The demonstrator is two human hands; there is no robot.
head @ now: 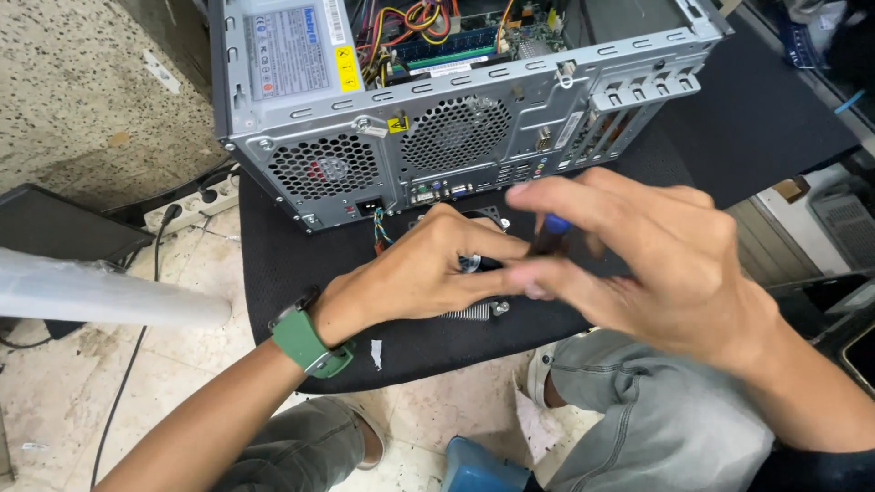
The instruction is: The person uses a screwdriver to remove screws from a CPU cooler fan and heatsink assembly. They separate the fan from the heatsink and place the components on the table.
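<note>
My left hand, with a green watch band on its wrist, rests on a black cooler fan with a metal heatsink lying on the black mat. Its fingers hold the fan's top. My right hand grips a screwdriver with a blue and black handle, its tip pointing down at the fan; the tip is hidden by my fingers. Thin coloured wires run from the fan toward the open grey computer case standing just behind.
The case lies open on top, showing cables and a circuit board. A white power strip with plugs sits on the tiled floor at left, beside a dark flat box. A white tube crosses the left. My knees are below the mat.
</note>
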